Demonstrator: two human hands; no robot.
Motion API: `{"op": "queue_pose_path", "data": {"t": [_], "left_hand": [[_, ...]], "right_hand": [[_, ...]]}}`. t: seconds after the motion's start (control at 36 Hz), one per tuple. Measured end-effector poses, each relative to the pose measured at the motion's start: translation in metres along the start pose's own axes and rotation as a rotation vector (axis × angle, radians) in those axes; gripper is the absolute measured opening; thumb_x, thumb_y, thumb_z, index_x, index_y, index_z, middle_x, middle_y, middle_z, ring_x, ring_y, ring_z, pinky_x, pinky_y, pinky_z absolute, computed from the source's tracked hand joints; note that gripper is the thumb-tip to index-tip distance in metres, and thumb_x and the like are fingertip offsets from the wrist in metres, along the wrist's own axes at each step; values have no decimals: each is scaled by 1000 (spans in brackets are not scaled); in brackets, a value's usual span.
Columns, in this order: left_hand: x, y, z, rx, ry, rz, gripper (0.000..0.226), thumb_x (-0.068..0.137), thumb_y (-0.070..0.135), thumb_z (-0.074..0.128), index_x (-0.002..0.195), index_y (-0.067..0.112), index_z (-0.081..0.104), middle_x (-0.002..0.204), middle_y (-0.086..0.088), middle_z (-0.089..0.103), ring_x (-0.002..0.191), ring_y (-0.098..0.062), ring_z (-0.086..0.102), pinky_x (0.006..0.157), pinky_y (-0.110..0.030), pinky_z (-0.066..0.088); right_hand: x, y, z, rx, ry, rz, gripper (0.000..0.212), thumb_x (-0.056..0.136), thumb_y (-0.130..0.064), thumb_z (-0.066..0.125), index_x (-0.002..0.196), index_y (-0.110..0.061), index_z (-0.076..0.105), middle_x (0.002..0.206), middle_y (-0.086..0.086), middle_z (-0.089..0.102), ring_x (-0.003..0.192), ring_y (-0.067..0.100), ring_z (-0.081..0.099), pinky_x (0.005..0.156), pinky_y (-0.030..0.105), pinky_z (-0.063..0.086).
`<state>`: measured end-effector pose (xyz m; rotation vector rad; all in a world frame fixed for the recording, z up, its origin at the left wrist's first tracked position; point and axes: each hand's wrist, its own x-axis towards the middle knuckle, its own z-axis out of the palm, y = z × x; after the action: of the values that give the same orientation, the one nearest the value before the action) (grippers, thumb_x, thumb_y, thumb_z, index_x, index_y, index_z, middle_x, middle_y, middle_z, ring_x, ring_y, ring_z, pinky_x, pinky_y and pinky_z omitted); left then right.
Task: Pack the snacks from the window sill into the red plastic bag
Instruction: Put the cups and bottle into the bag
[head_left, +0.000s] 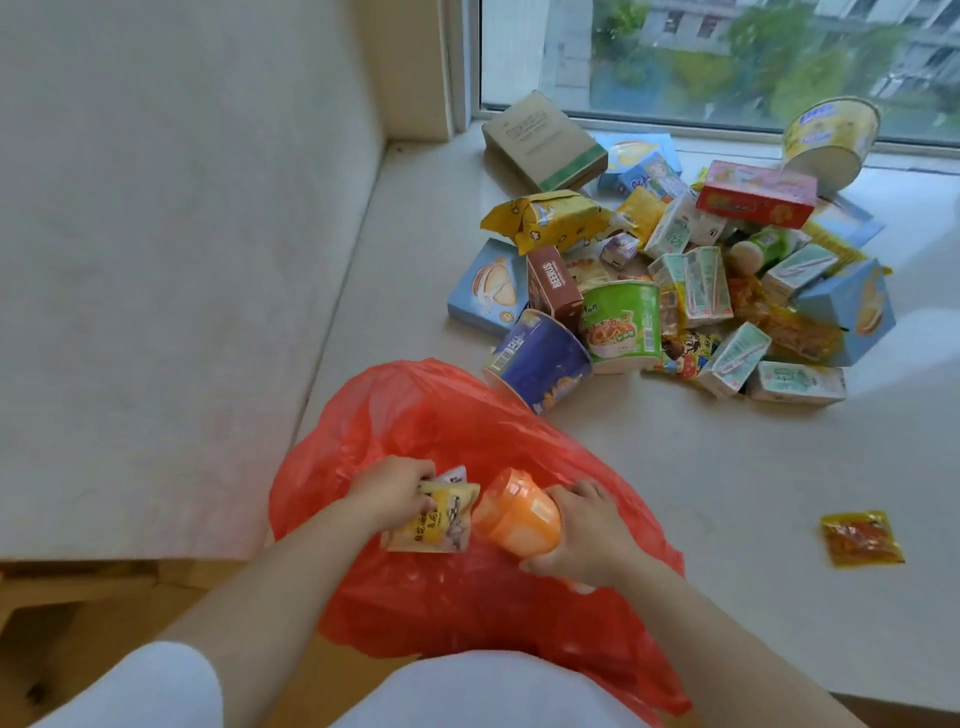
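The red plastic bag (447, 415) lies open on the window sill (727, 467) right in front of me. My left hand (395, 491) grips a yellow snack packet (434, 519) over the bag's mouth. My right hand (582, 530) holds an orange cup (514, 512) on its side, also over the bag. Beyond the bag lies a pile of snacks: a purple cup (540, 358), a green cup (621, 325), a yellow bag (550, 218), a red box (756, 193), blue boxes and several small drink cartons (706, 286).
A lone yellow sachet (860, 538) lies on the sill to the right of the bag. A brown box (545, 140) and a yellow tub (831, 135) rest near the window glass. A pale wall (182, 234) bounds the sill on the left.
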<state>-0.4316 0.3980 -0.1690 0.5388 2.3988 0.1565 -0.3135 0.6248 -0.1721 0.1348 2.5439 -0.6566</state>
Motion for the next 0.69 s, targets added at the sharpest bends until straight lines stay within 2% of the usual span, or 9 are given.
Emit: {"op": "queue_pose_path", "data": {"t": [0.11,0.19,0.31,0.39,0.42,0.47,0.53,0.61,0.69], "left_hand": [[11,1,10,327,41,41,24,89,24,55,113,22,55,114,-1,56,105,-26,57,72,-33,41],[16,0,16,435,164,105,33,90,23,54,123,23,54,137,-2,45,125,-25,41,96,-39,35],[18,-6,24,499,484,352,68,54,30,86,117,30,62,143,-6,37,134,-29,27,111,-52,16],[25,-6,18,555,493,337,106,54,57,80,143,36,28,156,-6,1,144,-36,-2,114,-58,-6],[29,-5,13,572,508,311,112,56,63,75,146,36,15,156,-7,-10,143,-37,-13,113,-58,-12],[37,-4,4,585,515,284,113,62,71,66,148,34,3,156,-7,-23,141,-38,-22,111,-59,-16],[45,-4,-2,591,492,287,104,71,75,53,148,35,-3,154,-5,-29,140,-39,-25,109,-59,-20],[57,2,-12,660,402,283,85,82,77,30,148,38,-6,152,-2,-31,135,-40,-35,102,-59,-30],[70,9,-20,687,264,224,76,84,77,14,149,39,2,160,-2,-3,139,-43,-24,102,-64,-26]], "right_hand": [[7,4,5,-190,88,34,88,54,-70,62,126,-22,48,121,-8,58,122,19,40,116,38,12],[13,1,9,-292,187,143,80,63,-62,64,128,-18,46,124,-2,57,125,22,39,117,44,9],[22,-11,13,-337,199,204,77,63,-55,69,126,-15,49,117,1,59,124,26,44,113,58,10],[32,-10,20,-427,238,65,85,43,-58,76,116,-18,62,98,2,65,106,29,58,106,68,21],[34,-9,20,-455,235,24,87,39,-61,75,116,-21,63,102,3,64,108,30,59,104,69,21],[38,-7,17,-509,175,-2,93,41,-65,73,125,-29,57,128,7,56,128,33,45,104,71,9],[41,-5,10,-545,130,0,97,48,-67,70,136,-36,45,150,8,34,142,35,19,103,72,-1],[48,-2,2,-473,51,47,98,58,-69,66,144,-45,24,159,7,1,145,38,-4,104,72,-4],[59,-3,-6,-365,-50,139,98,59,-69,67,143,-41,24,154,8,11,141,38,13,107,66,18]]}}
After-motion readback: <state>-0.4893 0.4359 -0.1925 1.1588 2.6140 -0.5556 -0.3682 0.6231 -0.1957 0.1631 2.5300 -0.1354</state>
